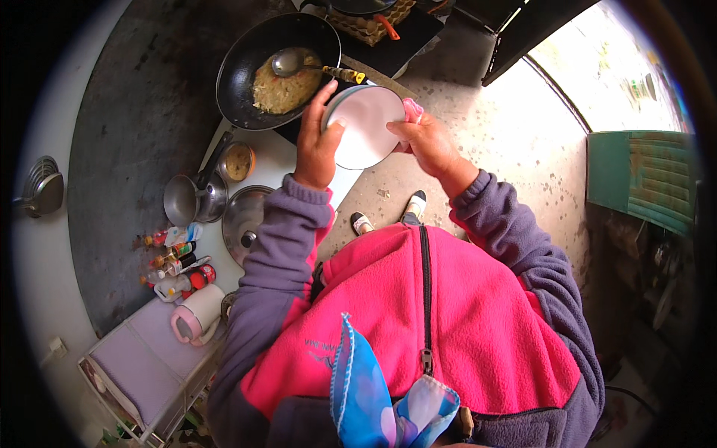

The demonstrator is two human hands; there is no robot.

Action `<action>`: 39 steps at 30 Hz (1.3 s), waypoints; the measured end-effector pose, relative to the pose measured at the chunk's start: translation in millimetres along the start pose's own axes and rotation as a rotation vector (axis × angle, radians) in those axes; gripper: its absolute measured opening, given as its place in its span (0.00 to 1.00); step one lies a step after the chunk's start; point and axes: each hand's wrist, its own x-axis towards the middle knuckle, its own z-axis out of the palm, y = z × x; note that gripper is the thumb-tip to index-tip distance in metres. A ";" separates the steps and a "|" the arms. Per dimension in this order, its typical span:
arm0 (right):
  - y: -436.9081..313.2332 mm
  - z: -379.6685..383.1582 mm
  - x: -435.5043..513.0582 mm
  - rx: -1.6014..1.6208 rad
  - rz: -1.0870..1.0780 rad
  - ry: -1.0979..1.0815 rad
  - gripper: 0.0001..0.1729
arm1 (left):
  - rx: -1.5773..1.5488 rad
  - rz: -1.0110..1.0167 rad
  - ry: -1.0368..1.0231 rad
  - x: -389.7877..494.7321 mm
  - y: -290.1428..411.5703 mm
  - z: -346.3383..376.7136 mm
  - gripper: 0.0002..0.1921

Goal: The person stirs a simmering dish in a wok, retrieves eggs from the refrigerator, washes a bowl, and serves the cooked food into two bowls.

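Both my hands hold a white bowl in front of me, its pale inside turned up toward the camera. My left hand grips the left rim, thumb on the inside and fingers behind. At the right rim, my right hand pinches the bowl together with a pink cloth, most of which is hidden. Just beyond my left hand sits a black wok containing a yellowish soupy food. A metal ladle rests in the wok, its yellow-and-black handle lying over the right rim.
Left of me, the counter bears a small food bowl, a saucepan, a glass lid, several condiment bottles and a white-and-pink jug. An egg tray lies behind the wok. A green cabinet stands far right.
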 end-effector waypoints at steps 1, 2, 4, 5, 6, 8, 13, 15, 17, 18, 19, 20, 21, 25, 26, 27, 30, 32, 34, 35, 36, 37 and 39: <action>1.3 8.3 -1.2 0.107 0.027 -0.010 0.10 | -0.192 -0.072 0.064 -2.9 -3.6 5.0 0.34; 4.8 16.7 -5.7 0.301 0.010 -0.039 0.14 | -0.092 0.129 0.198 -5.5 -10.2 18.3 0.32; 18.8 38.5 -14.1 0.557 0.135 0.059 0.18 | -0.056 0.234 0.339 -13.7 -22.8 41.4 0.34; 24.3 44.9 -15.4 0.668 0.152 0.023 0.19 | -0.096 0.258 0.390 -15.0 -27.9 49.0 0.36; 28.8 47.3 -15.0 0.754 0.150 -0.011 0.19 | -0.084 0.187 0.404 -21.0 -30.7 55.8 0.38; 34.8 40.6 -11.8 0.703 0.164 0.037 0.18 | -0.040 0.198 0.332 -24.0 -32.3 55.4 0.40; 28.0 -6.0 6.0 0.177 0.054 0.032 0.16 | -0.145 -0.157 0.001 -11.5 -20.0 7.8 0.39; 27.3 -9.7 8.0 0.101 0.080 0.005 0.14 | 0.442 0.040 -0.103 2.6 -22.7 -3.0 0.33; 30.7 -0.8 4.9 0.199 0.065 0.020 0.12 | 0.043 -0.104 0.059 -4.9 -28.7 6.4 0.30; 33.0 7.0 3.9 0.305 0.091 0.056 0.13 | 0.036 0.044 0.182 -3.8 -34.8 20.0 0.28; 36.2 16.7 3.0 0.421 0.104 0.078 0.13 | 0.035 0.174 0.255 -6.7 -38.9 29.1 0.30; 40.1 26.2 0.5 0.550 0.068 0.069 0.13 | 0.055 0.274 0.329 -9.5 -42.6 38.2 0.31; 43.3 33.6 -2.5 0.663 0.156 0.063 0.16 | -0.181 0.191 0.431 -18.8 -44.7 57.1 0.33; 45.0 34.1 -3.7 0.665 0.211 0.073 0.18 | 0.206 0.180 0.366 -22.2 -43.5 53.4 0.38; 42.9 28.3 -2.0 0.625 0.225 0.089 0.18 | 0.123 0.146 0.276 -17.4 -42.5 44.4 0.38; 40.1 21.6 0.7 0.517 0.206 0.079 0.18 | 0.044 0.088 0.186 -12.7 -41.9 35.3 0.38; 35.7 10.0 4.8 0.340 0.168 0.048 0.19 | 0.156 0.067 0.124 -10.0 -44.3 12.3 0.31; 39.0 15.6 0.6 0.377 0.253 0.047 0.19 | 0.333 0.222 0.159 -10.3 -51.8 12.0 0.28; 42.9 27.3 -9.3 0.442 0.299 -0.005 0.19 | 0.058 0.142 0.281 -10.8 -60.5 18.9 0.27; 44.4 35.1 -14.4 0.433 0.343 -0.055 0.19 | 0.011 0.092 0.338 -10.5 -64.0 20.1 0.27; 42.5 36.6 -22.7 0.400 0.372 -0.141 0.19 | -0.036 0.041 0.394 -9.7 -66.7 20.6 0.27; 38.8 37.8 -28.6 0.402 0.380 -0.281 0.19 | -0.083 -0.012 0.452 -9.1 -68.6 20.4 0.27; 22.0 26.5 -36.1 0.151 0.234 -0.326 0.24 | 0.004 -0.006 0.410 -10.1 -68.2 9.7 0.26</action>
